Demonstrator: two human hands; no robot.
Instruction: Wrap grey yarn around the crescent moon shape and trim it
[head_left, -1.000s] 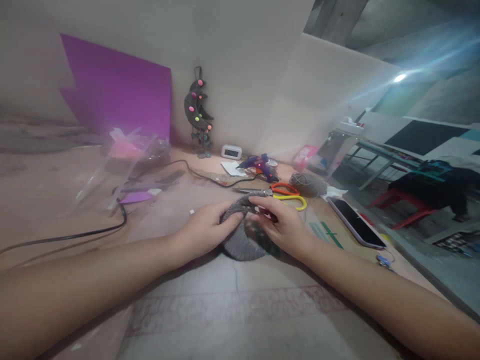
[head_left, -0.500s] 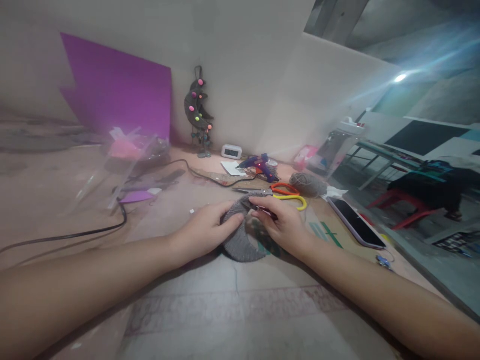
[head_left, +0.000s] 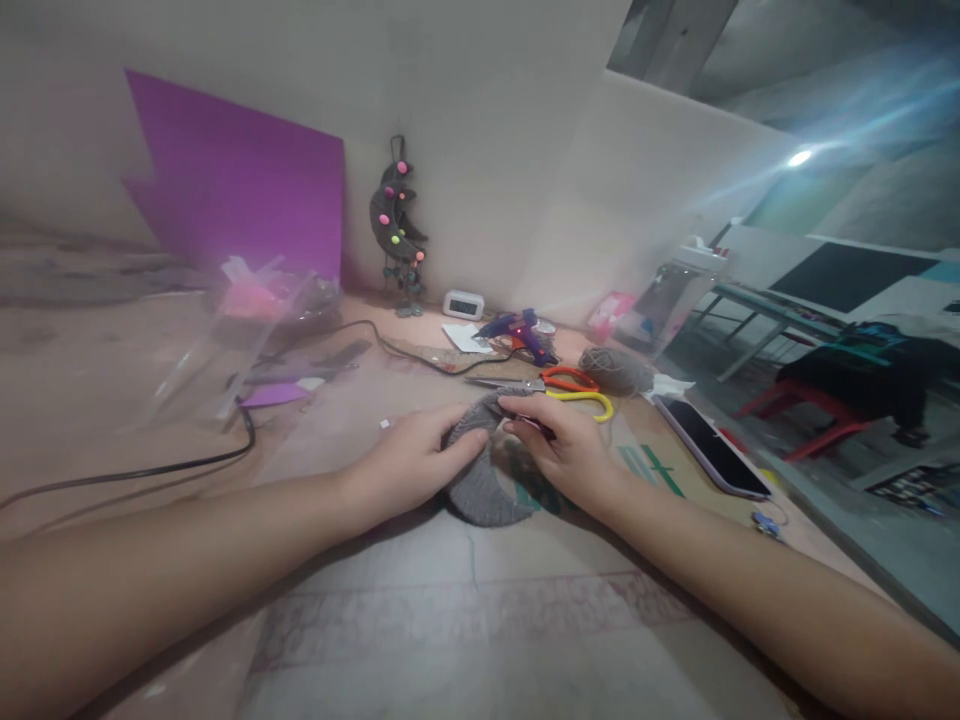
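Note:
A grey yarn-wrapped crescent (head_left: 489, 490) is held just above the cardboard-covered table in the middle of the view. My left hand (head_left: 409, 455) grips its left edge, thumb on the near face and fingers behind. At the upper tip, my right hand (head_left: 566, 445) has thumb and forefinger closed on the crescent; its other fingers are curled, and whether they hold yarn as well I cannot tell. Scissors (head_left: 574, 378) with orange and yellow handles lie just beyond my right hand. Behind them rests a ball of grey yarn (head_left: 616, 370).
A glue gun (head_left: 521, 335) with a lit red light, its black cord (head_left: 180, 466) and a small clock (head_left: 463, 305) are at the back. A decorated crescent (head_left: 386, 215) hangs on the wall beside a purple sheet (head_left: 247, 180). A phone (head_left: 712, 445) and a bottle (head_left: 671, 295) stand rightward.
The crescent has turned slightly in my hands, its lower part dropping a little. My right fingers have shifted slightly at the tip, while my left hand keeps its hold.

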